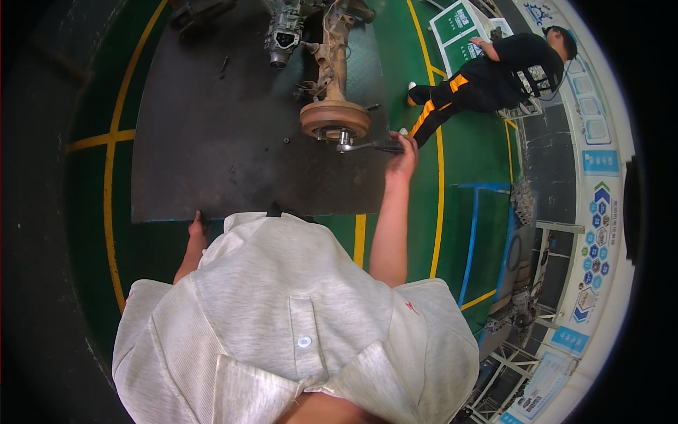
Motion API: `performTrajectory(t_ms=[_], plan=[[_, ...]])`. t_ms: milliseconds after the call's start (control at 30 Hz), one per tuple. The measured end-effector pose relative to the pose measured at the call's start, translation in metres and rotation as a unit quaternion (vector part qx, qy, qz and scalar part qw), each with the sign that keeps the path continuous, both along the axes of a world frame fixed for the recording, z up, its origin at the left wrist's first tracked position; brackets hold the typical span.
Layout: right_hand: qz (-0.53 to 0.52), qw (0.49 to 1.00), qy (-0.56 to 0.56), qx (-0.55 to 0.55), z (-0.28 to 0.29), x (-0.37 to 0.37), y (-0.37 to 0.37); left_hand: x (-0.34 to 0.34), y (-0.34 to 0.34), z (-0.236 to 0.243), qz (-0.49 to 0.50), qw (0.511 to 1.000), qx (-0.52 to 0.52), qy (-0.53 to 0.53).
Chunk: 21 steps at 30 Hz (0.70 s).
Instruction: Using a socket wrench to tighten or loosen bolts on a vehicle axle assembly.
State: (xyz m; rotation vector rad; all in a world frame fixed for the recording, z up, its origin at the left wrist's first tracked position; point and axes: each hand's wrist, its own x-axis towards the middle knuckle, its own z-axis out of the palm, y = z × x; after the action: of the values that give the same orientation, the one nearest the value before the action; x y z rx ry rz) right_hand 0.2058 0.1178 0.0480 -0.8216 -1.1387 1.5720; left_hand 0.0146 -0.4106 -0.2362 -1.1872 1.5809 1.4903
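Observation:
My right hand (402, 161) is closed round the dark handle of a ratchet wrench (366, 145) at the right side of the table. The wrench's silver head carries a socket (344, 136) that sits at the studded face of a rusty brake drum (335, 117). Behind the drum, a rusty axle housing (335, 65) runs away to the far edge of view. My left hand (197, 225) rests at the table's near edge, one finger stretched upward and nothing visible in it; its other fingers are in shadow.
A dark metal table (212, 155) holds a grey metal gearbox-like casting (285, 32), a small nut (287, 140) and a thin dark tool (224, 65). To the right stand another person (487, 85) and a green-and-white cabinet (452, 32). Yellow lines (111, 191) cross the green floor.

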Motion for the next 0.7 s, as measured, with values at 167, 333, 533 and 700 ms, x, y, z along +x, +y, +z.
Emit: performTrajectory(t_ms=[167, 333, 533, 700], plan=[[0.129, 0.945, -0.243, 0.178, 0.029, -0.069, -0.085, 0.005, -0.013, -0.019, 0.008, 0.995, 0.074, 0.060], [0.199, 0.794, -0.363, 0.445, -0.009, -0.128, -0.150, 0.001, -0.011, -0.027, 0.013, 0.997, 0.061, 0.047], [0.222, 0.726, -0.421, 0.497, -0.034, -0.145, -0.162, 0.001, -0.008, -0.047, 0.049, 0.990, 0.117, 0.055], [0.213, 0.767, -0.358, 0.489, -0.014, -0.116, -0.158, -0.001, -0.035, -0.089, 0.109, 0.976, 0.185, 0.048]])
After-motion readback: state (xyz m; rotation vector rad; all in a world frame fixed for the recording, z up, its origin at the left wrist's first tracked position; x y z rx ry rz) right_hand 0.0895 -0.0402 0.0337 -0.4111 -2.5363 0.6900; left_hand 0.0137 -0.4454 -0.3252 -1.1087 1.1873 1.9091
